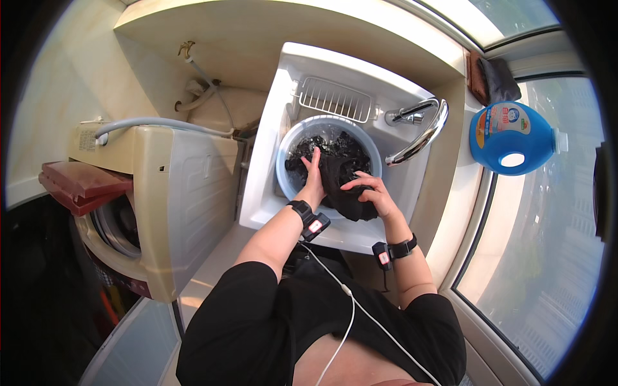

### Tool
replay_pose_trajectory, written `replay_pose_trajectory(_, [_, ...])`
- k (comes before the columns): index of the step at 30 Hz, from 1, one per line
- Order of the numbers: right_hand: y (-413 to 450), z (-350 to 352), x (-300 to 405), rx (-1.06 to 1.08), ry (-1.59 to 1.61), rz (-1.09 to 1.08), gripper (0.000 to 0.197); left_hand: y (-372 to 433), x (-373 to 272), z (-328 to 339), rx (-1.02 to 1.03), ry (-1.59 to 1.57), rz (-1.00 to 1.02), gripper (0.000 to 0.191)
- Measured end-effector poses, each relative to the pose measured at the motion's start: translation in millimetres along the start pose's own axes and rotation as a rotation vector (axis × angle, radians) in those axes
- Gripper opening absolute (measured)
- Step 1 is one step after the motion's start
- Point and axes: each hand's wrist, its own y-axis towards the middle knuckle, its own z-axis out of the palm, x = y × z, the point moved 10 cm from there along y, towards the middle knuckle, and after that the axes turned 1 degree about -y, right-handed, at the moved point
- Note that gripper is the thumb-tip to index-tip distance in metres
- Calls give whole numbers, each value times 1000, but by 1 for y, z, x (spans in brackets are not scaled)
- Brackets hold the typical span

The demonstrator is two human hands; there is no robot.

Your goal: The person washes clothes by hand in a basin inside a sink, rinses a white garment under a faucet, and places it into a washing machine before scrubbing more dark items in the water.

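A light blue plastic basin [281, 174] stands in a white sink [263, 193], holding water and soaked black fabric [345, 144]. Part of a wet black cloth [344, 195] is bunched up over the basin's near rim. My left hand [315, 178] lies along the left side of this cloth, its visible fingers spread and pointing away from me. At the cloth's right side, my right hand [374, 190] has its fingers bent over the fabric and holds it. The cloth's underside and the fingertips beneath it are hidden.
A chrome faucet [425, 137] curves in from the sink's right, near a wire rack [335, 99]. On the right ledge are a blue detergent bottle [514, 137] and folded cloths [495, 79]. A washing machine [193, 193] with its lid raised stands left. A white cable [355, 309] hangs before me.
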Motion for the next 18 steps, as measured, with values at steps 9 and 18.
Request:
replay_pose_trajectory(9, [21,-7,-15,-552,-568,84,56,22,77,1,390,-161,-287,34])
replay_pose_trajectory(18, [2,-81,-95,-974,-514,55,26,17,-28,-1,116,543,262,38])
